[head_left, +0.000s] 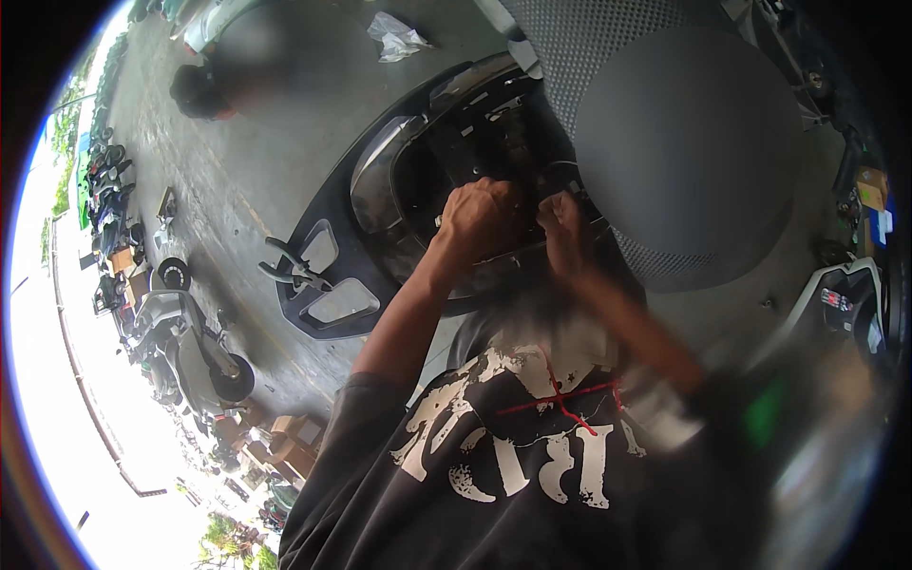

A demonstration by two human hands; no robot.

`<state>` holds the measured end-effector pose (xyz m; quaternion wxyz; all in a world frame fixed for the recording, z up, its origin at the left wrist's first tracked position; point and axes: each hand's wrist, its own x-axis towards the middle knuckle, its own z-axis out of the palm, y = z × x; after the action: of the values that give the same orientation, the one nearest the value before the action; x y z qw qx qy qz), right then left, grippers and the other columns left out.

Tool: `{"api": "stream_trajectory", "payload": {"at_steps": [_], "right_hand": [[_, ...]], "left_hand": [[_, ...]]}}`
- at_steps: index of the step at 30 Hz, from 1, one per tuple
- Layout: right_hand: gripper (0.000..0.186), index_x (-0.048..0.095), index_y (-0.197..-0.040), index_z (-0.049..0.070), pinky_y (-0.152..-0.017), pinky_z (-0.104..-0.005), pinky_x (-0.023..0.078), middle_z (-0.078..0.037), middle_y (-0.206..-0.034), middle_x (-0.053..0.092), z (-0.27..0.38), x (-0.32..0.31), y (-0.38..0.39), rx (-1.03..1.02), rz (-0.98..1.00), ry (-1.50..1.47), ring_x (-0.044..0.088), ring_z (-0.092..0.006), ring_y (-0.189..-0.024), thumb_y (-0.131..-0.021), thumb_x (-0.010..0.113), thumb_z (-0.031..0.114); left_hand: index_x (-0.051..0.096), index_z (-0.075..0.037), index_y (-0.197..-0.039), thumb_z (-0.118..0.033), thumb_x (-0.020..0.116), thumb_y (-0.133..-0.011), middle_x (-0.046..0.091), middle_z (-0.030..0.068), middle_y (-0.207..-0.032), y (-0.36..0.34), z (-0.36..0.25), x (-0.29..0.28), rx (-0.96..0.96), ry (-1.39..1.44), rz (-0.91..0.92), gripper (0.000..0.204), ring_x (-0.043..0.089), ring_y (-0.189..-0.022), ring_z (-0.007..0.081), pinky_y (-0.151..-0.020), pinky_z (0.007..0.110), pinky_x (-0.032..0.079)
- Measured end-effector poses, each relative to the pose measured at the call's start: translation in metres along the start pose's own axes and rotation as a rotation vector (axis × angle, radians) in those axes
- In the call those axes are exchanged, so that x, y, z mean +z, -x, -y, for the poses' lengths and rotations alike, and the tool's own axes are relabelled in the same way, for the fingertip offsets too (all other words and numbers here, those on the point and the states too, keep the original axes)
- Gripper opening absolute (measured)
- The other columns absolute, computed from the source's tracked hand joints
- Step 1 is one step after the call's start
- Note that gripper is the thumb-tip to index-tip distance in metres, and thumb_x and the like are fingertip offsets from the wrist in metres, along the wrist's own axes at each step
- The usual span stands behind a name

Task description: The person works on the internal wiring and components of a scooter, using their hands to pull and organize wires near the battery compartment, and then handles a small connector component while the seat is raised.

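Both my hands are over the dark rear body of a scooter or motorbike, at its open compartment (427, 176). My left hand (478, 217) is closed, knuckles up, at the compartment's near side; its fingertips and anything in them are hidden. Close by on the right, my right hand (564, 228) has its fingers curled together, and I cannot make out what they hold. A pair of pliers (302, 276) with dark green handles lies on the black rear rack (294, 309), left of my hands, across the bar between two openings.
A textured dark panel (608, 33) rises at the upper right, partly blurred. Another person, wearing a dark cap (195, 92), is at the upper left. A crumpled plastic bag (397, 38) lies on the floor. Parked motorbikes (190, 351) and cardboard boxes (296, 437) stand along the left.
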<state>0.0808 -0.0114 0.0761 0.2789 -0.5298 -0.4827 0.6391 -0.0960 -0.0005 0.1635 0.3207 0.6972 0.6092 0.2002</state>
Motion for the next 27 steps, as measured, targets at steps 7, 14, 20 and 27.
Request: {"api": "stream_trajectory", "payload": {"at_steps": [7, 14, 20, 27], "right_hand": [[0.034, 0.051, -0.109, -0.002, -0.079, -0.0336, 0.047, -0.011, -0.093, 0.059, -0.031, 0.021, 0.019, -0.18, 0.189, 0.168, 0.058, -0.018, -0.088, -0.083, 0.065, 0.015], [0.041, 0.049, -0.12, -0.002, -0.081, -0.0335, 0.048, -0.013, -0.106, 0.059, 0.03, -0.01, 0.025, -0.525, 0.016, 0.341, 0.061, -0.0198, -0.089, -0.082, 0.062, 0.005], [0.047, 0.051, -0.121, -0.001, -0.084, -0.0303, 0.049, -0.014, -0.112, 0.059, 0.099, -0.022, -0.011, -0.567, 0.245, 0.211, 0.063, -0.02, -0.091, -0.077, 0.066, 0.001], [0.045, 0.059, -0.113, -0.003, -0.071, -0.0275, 0.051, -0.013, -0.087, 0.066, 0.083, 0.017, -0.072, 0.199, 0.6, 0.071, 0.063, -0.0153, -0.077, -0.07, 0.073, 0.005]], "left_hand": [[0.071, -0.01, -0.092, -0.019, 0.062, -0.079, 0.068, 0.0133, -0.082, -0.031, 0.017, -0.005, -0.132, -0.133, 0.414, 0.018, 0.067, -0.08, 0.0323, -0.069, 0.042, 0.054], [0.066, -0.004, -0.087, -0.016, 0.065, -0.076, 0.066, 0.0159, -0.079, -0.002, -0.006, -0.009, -0.144, 0.223, 0.194, 0.016, 0.065, -0.072, 0.0345, -0.064, 0.039, 0.052], [0.06, -0.001, -0.082, -0.009, 0.062, -0.075, 0.064, 0.0177, -0.079, 0.031, -0.012, 0.007, 0.092, -0.043, -0.034, 0.011, 0.064, -0.071, 0.0365, -0.061, 0.04, 0.051], [0.062, -0.01, -0.089, -0.018, 0.065, -0.075, 0.063, 0.0085, -0.085, 0.045, -0.026, 0.012, -0.057, -0.329, -0.043, 0.017, 0.065, -0.076, 0.0273, -0.061, 0.042, 0.053]]}}
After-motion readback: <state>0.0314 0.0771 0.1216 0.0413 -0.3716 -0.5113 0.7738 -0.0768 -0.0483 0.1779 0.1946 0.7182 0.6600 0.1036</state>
